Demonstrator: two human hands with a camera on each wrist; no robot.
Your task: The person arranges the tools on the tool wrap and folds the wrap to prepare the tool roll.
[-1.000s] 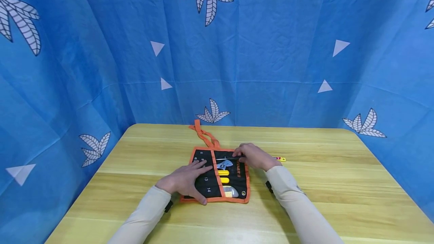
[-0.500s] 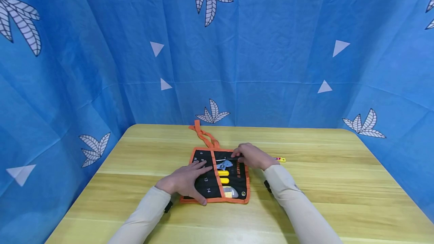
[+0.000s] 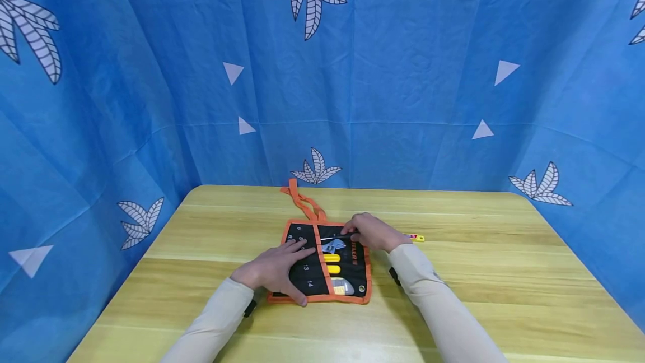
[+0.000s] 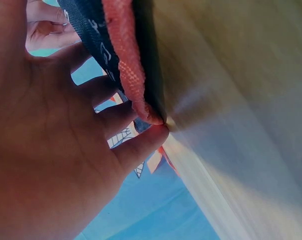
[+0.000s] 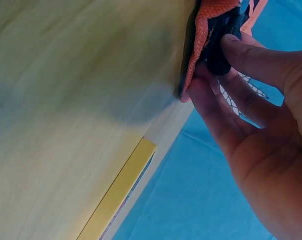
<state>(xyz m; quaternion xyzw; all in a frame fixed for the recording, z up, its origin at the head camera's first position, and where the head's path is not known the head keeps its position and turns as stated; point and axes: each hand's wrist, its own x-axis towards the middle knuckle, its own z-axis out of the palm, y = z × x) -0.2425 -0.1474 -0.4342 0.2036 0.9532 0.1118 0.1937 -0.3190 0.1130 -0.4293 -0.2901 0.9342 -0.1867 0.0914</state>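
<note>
With left hand (image 3: pixel 277 268) spread over the numbered pockets (image 3: pixel 316 274) of the tool roll (image 3: pixel 355 274) on the counter (image 3: pixel 504 262) — presumably to keep it steady — pinching a black-handled tool (image 5: pixel 219 62) in right hand (image 3: pixel 375 233), just beyond the wrench (image 3: pixel 332 246), probably to keep its shaft (image 3: pixel 328 238) level with one.

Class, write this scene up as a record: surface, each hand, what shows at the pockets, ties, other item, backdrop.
Surface: wood-grain table
Left hand: rests spread on black pouch
Right hand: pinches black handle
At pockets: wrench head, two yellow handles, grey-and-yellow tool
Ties: orange, beyond pouch
Other item: yellow object, right of pouch
Backdrop: blue curtain
</note>
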